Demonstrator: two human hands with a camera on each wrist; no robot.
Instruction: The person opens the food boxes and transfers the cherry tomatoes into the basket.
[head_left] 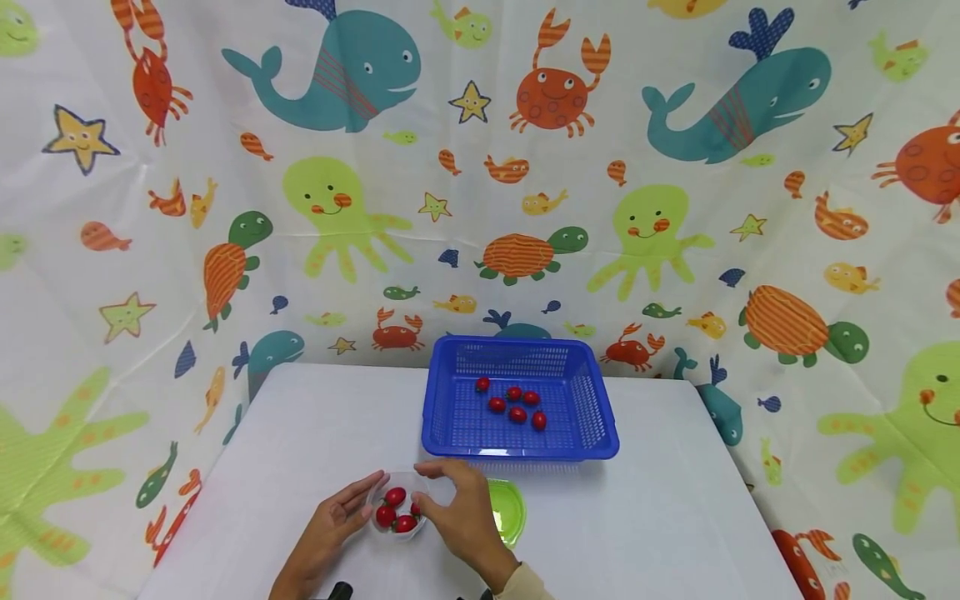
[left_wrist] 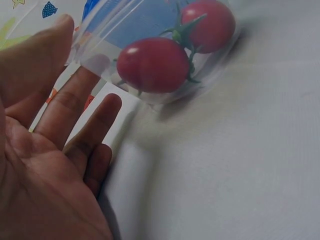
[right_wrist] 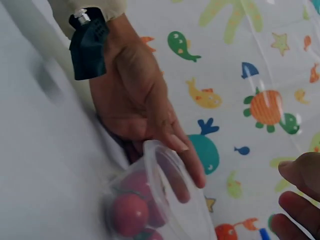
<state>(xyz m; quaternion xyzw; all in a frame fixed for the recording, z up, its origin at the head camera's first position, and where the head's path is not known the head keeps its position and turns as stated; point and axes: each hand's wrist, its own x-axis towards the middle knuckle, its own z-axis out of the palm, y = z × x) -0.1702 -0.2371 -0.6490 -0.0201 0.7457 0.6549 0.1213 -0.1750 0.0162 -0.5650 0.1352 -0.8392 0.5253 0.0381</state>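
A clear plastic cup [head_left: 400, 535] with several red cherry tomatoes [head_left: 386, 515] in it stands on the white table, near the front. My left hand [head_left: 327, 527] holds it from the left, with thumb and fingers about its side; the left wrist view shows a fingertip behind the clear wall. Green stems show on the tomatoes [left_wrist: 154, 65] in the cup there. Over the cup's right edge is my right hand [head_left: 467, 518], thumb and fingers spread apart with nothing between them. In the right wrist view only fingertips of the right hand [right_wrist: 300, 200] show.
A blue plastic basket [head_left: 517, 450] stands behind the cup, with several cherry tomatoes [head_left: 517, 414] on its floor. A green lid [head_left: 510, 510] lies right of the cup, partly hidden by the right hand. A sea-animal patterned curtain [head_left: 465, 292] surrounds the table's back and sides.
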